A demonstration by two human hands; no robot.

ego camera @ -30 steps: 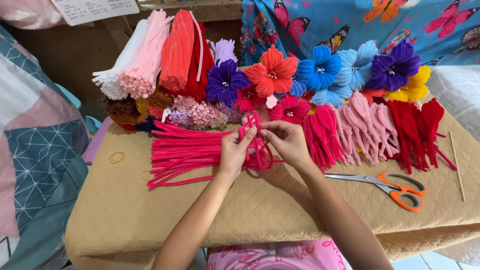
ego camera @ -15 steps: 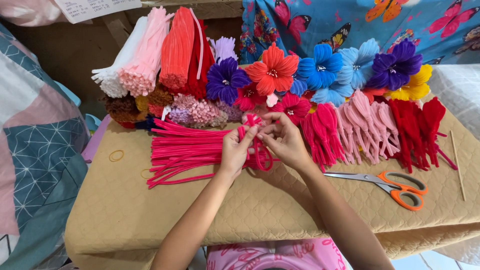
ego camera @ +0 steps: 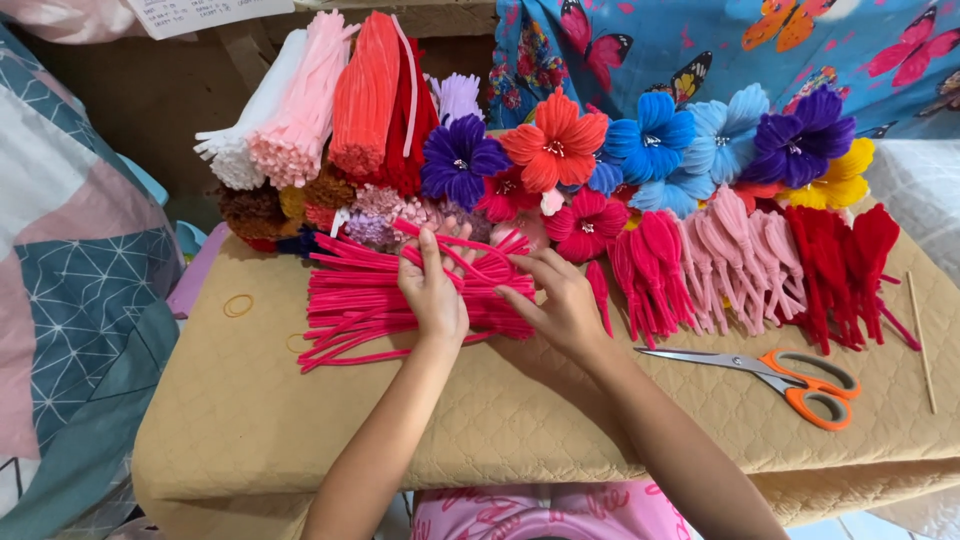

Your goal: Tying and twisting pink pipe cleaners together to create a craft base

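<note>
- The bench [ego camera: 250, 440], covered in a tan quilted cloth, carries everything; the pile of hot-pink pipe cleaners [ego camera: 350, 300] on it serves as the landmark.
- Nearest the viewer, both forearms reach up from the bottom edge toward that pile.
- The left hand [ego camera: 432, 290] lies palm-down on the right part of the pile, fingers spread and pressing into the stems; a few strands run between the fingers, and whether any are truly gripped I cannot tell.
- The right hand [ego camera: 560, 300] sits just right of the pile's end, fingers half curled, the fingertips pinching the ends of some pink stems.
- Well right of the pile, orange-handled scissors [ego camera: 775, 372] lie flat with blades shut, pointing back toward the hands.
- Just left of the pile, a thin rubber band [ego camera: 238, 305] lies on the cloth.
- Right of the pile, behind the scissors, stand rows of folded pipe-cleaner petals [ego camera: 740, 260] in hot pink, pale pink and red.
- At the far right edge lies a thin wooden stick [ego camera: 922, 340].
- Behind the pile, finished pipe-cleaner flowers [ego camera: 555, 150] in purple, orange, blue and yellow crowd together.
- Behind the pile and to the left, upright bundles of white, pink and orange-red pipe cleaners [ego camera: 320, 100] lean against a cardboard back.
</note>
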